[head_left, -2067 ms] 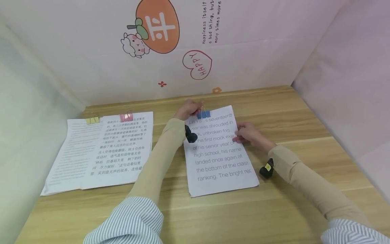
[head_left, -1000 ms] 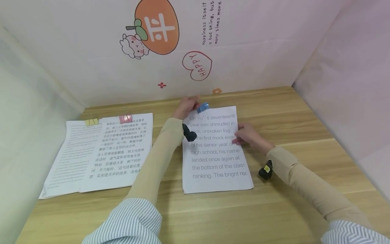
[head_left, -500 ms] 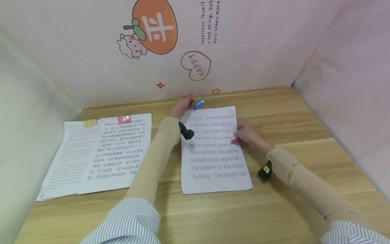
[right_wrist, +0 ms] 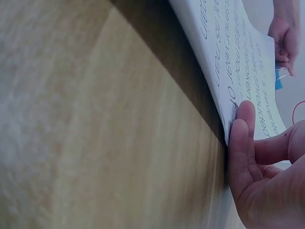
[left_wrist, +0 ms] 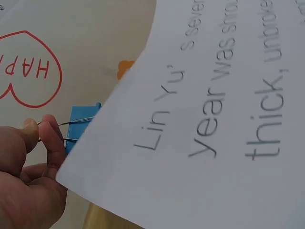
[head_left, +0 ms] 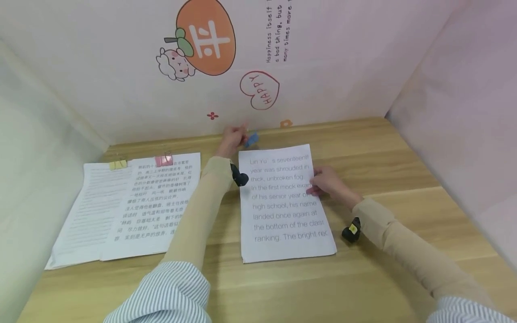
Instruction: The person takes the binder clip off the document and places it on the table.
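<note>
In the head view, my left hand [head_left: 233, 140] is at the back of the table, beyond the top left corner of a stack of printed paper [head_left: 282, 211]. It pinches a blue binder clip [head_left: 252, 140] by its wire handles, plain in the left wrist view, where the paper's corner [left_wrist: 109, 162] covers part of the clip [left_wrist: 78, 119]. The clip is apart from the stack's top edge. My right hand [head_left: 328, 183] grips the stack's right edge near mid-height, its fingertips [right_wrist: 239, 131] on that edge in the right wrist view.
Left on the wooden table [head_left: 291, 287] lie two overlapping paper stacks. One carries a yellow binder clip [head_left: 118, 164], the other [head_left: 153, 211] a pink binder clip [head_left: 164, 160]. A printed white sheet [head_left: 323, 80] stands behind; pale walls [head_left: 464, 112] flank the table.
My left hand has drawn the blue binder clip off the stack's top edge and moved left with it. The stack has straightened slightly, while my right hand stays at its right edge.
</note>
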Demonstrator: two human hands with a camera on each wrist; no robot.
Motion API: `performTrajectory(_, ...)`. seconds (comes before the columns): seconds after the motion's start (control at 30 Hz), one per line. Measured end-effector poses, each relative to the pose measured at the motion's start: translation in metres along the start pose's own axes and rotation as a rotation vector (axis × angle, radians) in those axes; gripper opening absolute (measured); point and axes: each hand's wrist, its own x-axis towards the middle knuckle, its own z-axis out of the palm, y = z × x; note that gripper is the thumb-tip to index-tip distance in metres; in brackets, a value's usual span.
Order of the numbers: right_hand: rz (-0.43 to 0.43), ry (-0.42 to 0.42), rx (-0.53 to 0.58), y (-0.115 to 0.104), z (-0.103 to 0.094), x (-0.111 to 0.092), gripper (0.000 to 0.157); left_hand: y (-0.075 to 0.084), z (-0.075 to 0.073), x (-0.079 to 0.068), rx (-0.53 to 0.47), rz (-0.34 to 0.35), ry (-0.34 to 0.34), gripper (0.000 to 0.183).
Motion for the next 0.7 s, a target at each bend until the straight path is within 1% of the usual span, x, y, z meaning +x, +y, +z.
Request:
performTrajectory(0.1,0.004,0.001,0.008,0.001,0.001,-0.001,0.059,-0.007,-0.001,-0.001,0.070,0.008,0.016,0.042)
performTrajectory(0.17,0.004,0.003,0.008,0.001,0.001,-0.002,0.059,-0.011,0.000,-0.002,0.096,0.012,0.027,0.039)
performTrajectory(0.37,-0.008,0.020,-0.021,0.000,0.001,-0.004,0.058,-0.019,0.002,-0.001,0.125,0.017,0.044,0.034)
performTrajectory(0.47,-0.010,0.030,-0.028,0.000,0.001,-0.004,0.057,-0.021,0.004,0.001,0.136,0.020,0.066,0.031)
performTrajectory(0.63,-0.025,0.019,-0.010,0.001,0.000,-0.006,0.047,-0.025,0.006,0.007,0.158,0.062,0.112,0.029)
performTrajectory(0.7,-0.025,0.011,0.003,0.002,0.000,-0.005,0.044,-0.028,0.006,0.011,0.188,0.088,0.126,0.028)
